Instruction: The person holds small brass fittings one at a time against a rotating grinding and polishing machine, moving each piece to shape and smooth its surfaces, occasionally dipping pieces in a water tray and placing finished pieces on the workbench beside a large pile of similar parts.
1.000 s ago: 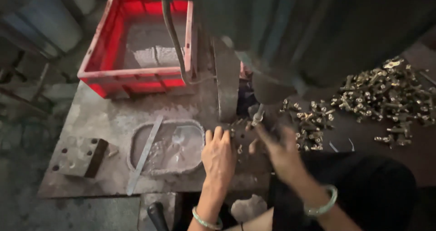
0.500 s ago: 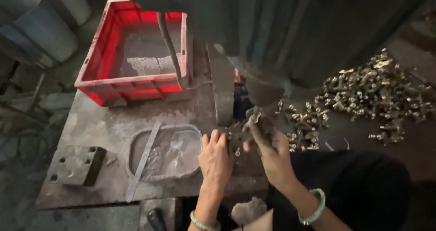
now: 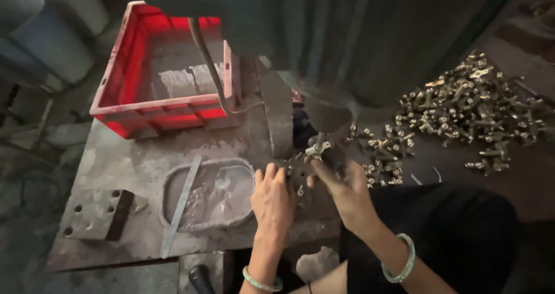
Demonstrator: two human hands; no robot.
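My left hand (image 3: 272, 200) lies flat on the metal work table (image 3: 139, 155), its fingertips at the dark fixture under the big machine (image 3: 324, 45). My right hand (image 3: 342, 189) reaches up beside it and pinches a small brass fitting (image 3: 317, 149) right under the machine's tool. A few more small brass pieces (image 3: 298, 185) lie between the two hands. Each wrist carries a pale green bangle.
A heap of brass fittings (image 3: 462, 115) spreads over the dark surface to the right. A red plastic crate (image 3: 162, 74) stands at the table's back left. A shallow metal tray (image 3: 211, 193) with a flat strip (image 3: 180, 207) across it and a drilled steel block (image 3: 97, 214) sit left.
My right hand has moved up and forward from the table edge to the spot under the machine's tool, with a brass fitting in its fingers. The left hand slid slightly forward.
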